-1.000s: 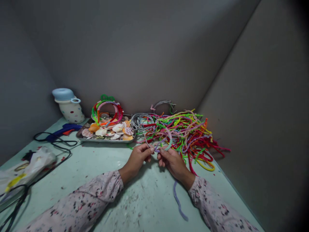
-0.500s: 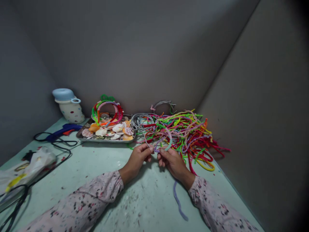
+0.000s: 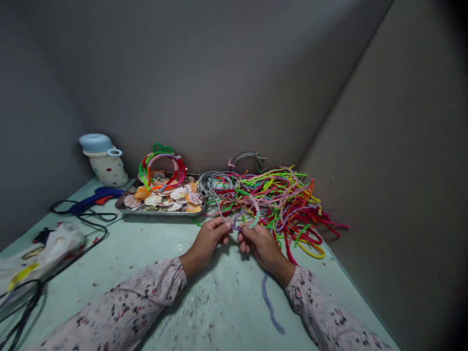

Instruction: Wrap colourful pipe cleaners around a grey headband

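Note:
Between my two hands is a wire hoop point(image 3: 257, 213), part bare grey wire and part wrapped in pink and mint pipe cleaner. My left hand point(image 3: 212, 235) is closed in a pinch on the hoop's left side, where the bare wire enters the fingers. A purple pipe cleaner point(image 3: 236, 225) curls around the hoop's near side, between the fingertips. Thumb and fingers of my right hand point(image 3: 258, 242) pinch the hoop beside the mint wrap, against the purple strand. A loose lavender pipe cleaner point(image 3: 270, 304) lies on the table below my right wrist.
A metal tray point(image 3: 161, 213) holds shells and several wrapped hoops point(image 3: 177, 170). Behind my hands lie coiled wire point(image 3: 215, 183) and a pipe-cleaner pile point(image 3: 292, 195). Leftward are a blue glue gun point(image 3: 89, 201) with a black cord, a plastic bag point(image 3: 64, 241) and a bottle point(image 3: 106, 165).
The purple pipe cleaner at my fingertips has shifted slightly. Both hands stay in nearly the same place, still pinching the hoop.

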The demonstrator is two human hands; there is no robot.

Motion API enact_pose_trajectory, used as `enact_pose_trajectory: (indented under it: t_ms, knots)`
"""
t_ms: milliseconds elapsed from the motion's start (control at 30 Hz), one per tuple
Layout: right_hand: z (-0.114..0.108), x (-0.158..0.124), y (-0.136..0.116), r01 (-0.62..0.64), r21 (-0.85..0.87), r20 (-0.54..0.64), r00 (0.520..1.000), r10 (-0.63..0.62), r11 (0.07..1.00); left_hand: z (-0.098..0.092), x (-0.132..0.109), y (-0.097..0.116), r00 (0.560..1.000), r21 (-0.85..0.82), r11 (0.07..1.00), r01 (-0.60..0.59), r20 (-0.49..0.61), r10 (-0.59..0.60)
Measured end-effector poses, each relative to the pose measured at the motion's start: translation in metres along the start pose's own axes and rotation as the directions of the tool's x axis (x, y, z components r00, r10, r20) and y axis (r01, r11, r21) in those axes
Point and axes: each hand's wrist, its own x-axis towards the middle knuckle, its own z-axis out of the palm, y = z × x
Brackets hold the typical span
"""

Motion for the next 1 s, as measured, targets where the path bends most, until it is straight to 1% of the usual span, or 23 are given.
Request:
enact_pose_trajectory:
  t_ms: [200, 467, 1000]
  knots:
    - [0.0008, -0.0002, -0.0009, -0.005, 0.006, -0.001, 1.0, 0.005, 1.0, -0.0003, 0.0, -0.0009, 1.0, -0.003, 1.0, -0.01, 0.0, 0.01]
    - [-0.0002, 0.0008, 0.0003, 0.0, 0.011, -0.009, 1.0, 0.0, 1.0, 0.0002, 0.0003, -0.0009, 1.0, -0.033, 0.999, 0.025, 0.006, -0.025]
    - [0.0004, -0.0004, -0.0004, 0.0, 0.026, 0.008, 1.0, 0.0, 1.0, -0.0011, 0.002, -0.0017, 0.999, -0.038, 0.999, 0.025, 0.027, -0.024]
